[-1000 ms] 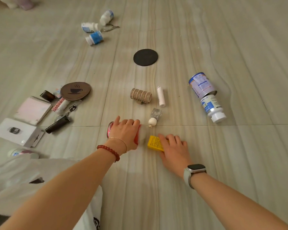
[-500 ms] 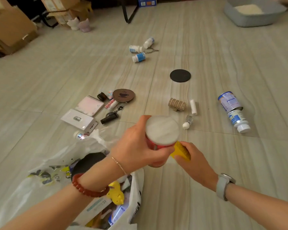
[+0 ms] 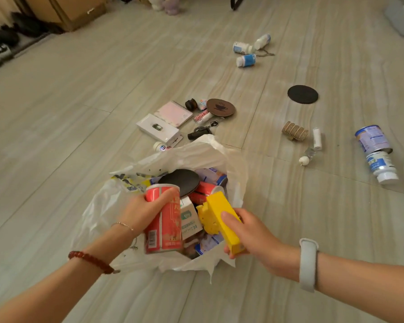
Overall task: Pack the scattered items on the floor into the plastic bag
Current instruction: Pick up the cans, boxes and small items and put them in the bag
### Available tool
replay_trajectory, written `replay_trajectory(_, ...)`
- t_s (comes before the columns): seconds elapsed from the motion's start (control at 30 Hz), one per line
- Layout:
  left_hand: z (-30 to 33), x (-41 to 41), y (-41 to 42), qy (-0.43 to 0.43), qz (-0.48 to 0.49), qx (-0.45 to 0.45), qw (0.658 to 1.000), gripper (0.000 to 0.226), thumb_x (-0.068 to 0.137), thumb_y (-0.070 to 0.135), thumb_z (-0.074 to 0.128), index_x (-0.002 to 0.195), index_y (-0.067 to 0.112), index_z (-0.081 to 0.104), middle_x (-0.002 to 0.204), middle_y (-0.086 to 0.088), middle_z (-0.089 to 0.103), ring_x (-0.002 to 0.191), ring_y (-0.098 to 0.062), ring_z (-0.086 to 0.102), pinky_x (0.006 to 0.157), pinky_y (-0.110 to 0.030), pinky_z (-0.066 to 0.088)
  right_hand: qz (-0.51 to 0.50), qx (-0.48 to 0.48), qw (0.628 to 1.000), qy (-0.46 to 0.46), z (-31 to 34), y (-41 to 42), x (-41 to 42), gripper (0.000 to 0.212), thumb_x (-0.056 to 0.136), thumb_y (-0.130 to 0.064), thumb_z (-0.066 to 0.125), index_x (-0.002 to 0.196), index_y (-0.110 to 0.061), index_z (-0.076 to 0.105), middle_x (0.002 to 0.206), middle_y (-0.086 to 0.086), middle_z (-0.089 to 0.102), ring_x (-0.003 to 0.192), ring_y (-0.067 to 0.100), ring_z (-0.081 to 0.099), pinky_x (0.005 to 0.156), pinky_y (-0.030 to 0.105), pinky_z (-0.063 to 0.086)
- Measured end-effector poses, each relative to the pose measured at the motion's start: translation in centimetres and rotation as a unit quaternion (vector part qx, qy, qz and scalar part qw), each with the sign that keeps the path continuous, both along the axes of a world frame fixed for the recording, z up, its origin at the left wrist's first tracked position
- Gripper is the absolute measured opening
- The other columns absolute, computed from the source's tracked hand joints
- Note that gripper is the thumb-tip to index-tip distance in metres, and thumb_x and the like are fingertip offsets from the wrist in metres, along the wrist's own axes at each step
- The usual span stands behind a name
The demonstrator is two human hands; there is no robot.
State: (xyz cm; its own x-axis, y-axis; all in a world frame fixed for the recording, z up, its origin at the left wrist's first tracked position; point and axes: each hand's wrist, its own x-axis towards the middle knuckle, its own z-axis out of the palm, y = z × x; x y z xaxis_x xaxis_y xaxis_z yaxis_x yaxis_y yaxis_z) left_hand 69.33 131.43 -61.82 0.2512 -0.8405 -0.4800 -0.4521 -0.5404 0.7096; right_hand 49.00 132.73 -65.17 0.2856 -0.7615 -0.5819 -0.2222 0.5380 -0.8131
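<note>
While left hand [image 3: 142, 209] grips red can [image 3: 164, 220], right hand [image 3: 250, 231] pinches yellow box [image 3: 222, 220] over plastic bag [image 3: 222, 155].

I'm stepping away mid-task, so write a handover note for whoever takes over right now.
Left hand grips the red can over the open plastic bag.
Right hand grips the yellow box, also over the bag.
Done: several items already lie in the bag.
Left: drop both in, then gather the blue tin, white bottle, three small bottles, two round coasters, notebook, white box and the small bits between.
</note>
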Motion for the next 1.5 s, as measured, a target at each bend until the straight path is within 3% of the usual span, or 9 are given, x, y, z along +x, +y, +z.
replay_trajectory(0.2, -1.0, 1.7, -2.8, -0.001, 0.040, 0.024, 0.999, 0.040, 0.076, 0.062, 0.049, 0.072, 0.022, 0.048, 0.074, -0.005, 0.061, 0.072, -0.023, 0.063, 0.074, -0.033, 0.050, -0.072, -0.002, 0.997, -0.038, 0.8, -1.5, 1.6, 0.049, 0.090, -0.017, 0.049, 0.135, -0.030, 0.034, 0.116, -0.001, 0.055, 0.097, 0.020, 0.060, 0.092, 0.040, 0.052)
replay_trajectory(0.37, -1.7, 1.0, -5.0, -0.003, 0.024, 0.074, 0.997, 0.052, 0.075, 0.063, 0.052, 0.091, 0.014, 0.052, 0.075, -0.006, 0.060, 0.067, -0.018, 0.059, 0.058, -0.026, 0.046, -0.100, -0.181, 0.960, 0.190, -0.2, -1.5, -0.5, 0.021, 0.083, -0.024, 0.062, 0.091, -0.019, 0.043, 0.086, -0.001, 0.051, 0.077, 0.018, 0.051, 0.067, 0.028, 0.044)
replay_trajectory(0.63, -1.5, -3.4, -5.2, -0.080, -0.152, 0.020, 0.985, 0.049, 0.072, 0.061, 0.060, 0.101, 0.023, 0.050, 0.085, 0.000, 0.062, 0.076, -0.016, 0.062, 0.066, -0.027, 0.051, 0.017, -0.383, 0.869, 0.312, -0.2, -7.7, -5.3, 0.055, 0.086, -0.033, 0.059, 0.133, -0.018, 0.035, 0.117, -0.002, 0.037, 0.099, 0.015, 0.046, 0.078, 0.035, 0.046)
replay_trajectory(0.77, -2.1, -5.6, -4.0, -0.232, -0.278, -0.006, 0.932, 0.073, 0.064, 0.070, 0.059, 0.119, 0.025, 0.042, 0.112, -0.003, 0.055, 0.098, -0.022, 0.057, 0.082, -0.034, 0.051, 0.169, -0.253, 0.923, 0.235, 0.5, -9.9, -7.0, 0.026, 0.092, -0.025, 0.050, 0.086, -0.002, 0.059, 0.073, 0.002, 0.056, 0.066, 0.016, 0.059, 0.065, 0.033, 0.054)
replay_trajectory(0.87, -2.6, -7.1, -3.9, -0.309, -0.302, -0.056, 0.900, 0.079, 0.065, 0.074, 0.054, 0.125, 0.025, 0.038, 0.116, -0.003, 0.052, 0.102, -0.024, 0.054, 0.080, -0.034, 0.046, 0.071, -0.182, 0.975, 0.110, 2.2, -10.9, -7.3, 0.023, 0.095, -0.016, 0.045, 0.076, -0.010, 0.055, 0.066, 0.007, 0.057, 0.048, 0.007, 0.063, 0.050, 0.024, 0.057)
replay_trajectory(1.03, -3.4, -8.5, -5.7, -0.395, -0.303, -0.160, 0.853, 0.086, 0.065, 0.075, 0.052, 0.127, 0.017, 0.037, 0.111, -0.004, 0.056, 0.100, -0.027, 0.056, 0.084, -0.035, 0.042, -0.024, -0.237, 0.971, 0.026, 3.6, -11.5, -5.6, 0.027, 0.096, -0.015, 0.040, 0.071, -0.013, 0.051, 0.060, 0.009, 0.051, 0.039, 0.007, 0.059, 0.041, 0.025, 0.054)
replay_trajectory(1.2, -4.5, -8.4, -5.9, -0.498, -0.402, -0.358, 0.679, 0.058, 0.058, 0.053, 0.075, 0.103, 0.019, 0.062, 0.075, 0.005, 0.071, 0.072, -0.018, 0.067, 0.072, -0.030, 0.051, -0.106, -0.270, 0.957, 0.010, 3.4, -11.6, -4.3, 0.026, 0.097, -0.018, 0.041, 0.073, -0.017, 0.051, 0.064, 0.009, 0.054, 0.043, 0.006, 0.061, 0.045, 0.029, 0.056)
replay_trajectory(1.37, -4.3, -6.6, -5.2, -0.406, -0.388, -0.217, 0.798, 0.071, 0.072, 0.065, 0.052, 0.131, 0.026, 0.040, 0.132, 0.003, 0.053, 0.123, -0.021, 0.047, 0.107, -0.043, 0.028, -0.123, -0.279, 0.952, 0.010, 3.1, -11.7, -4.4, 0.026, 0.097, -0.019, 0.040, 0.074, -0.017, 0.050, 0.067, 0.010, 0.055, 0.046, 0.007, 0.062, 0.049, 0.031, 0.057)
replay_trajectory(1.5, -6.5, -5.4, -1.8, -0.413, -0.431, -0.169, 0.784, 0.067, 0.074, 0.062, 0.049, 0.130, 0.024, 0.043, 0.119, 0.000, 0.064, 0.108, -0.025, 0.061, 0.091, -0.045, 0.045, -0.143, -0.255, 0.956, -0.006, 2.9, -11.7, -4.4, 0.027, 0.098, -0.020, 0.038, 0.074, -0.016, 0.050, 0.069, 0.009, 0.056, 0.048, 0.007, 0.064, 0.048, 0.028, 0.058)
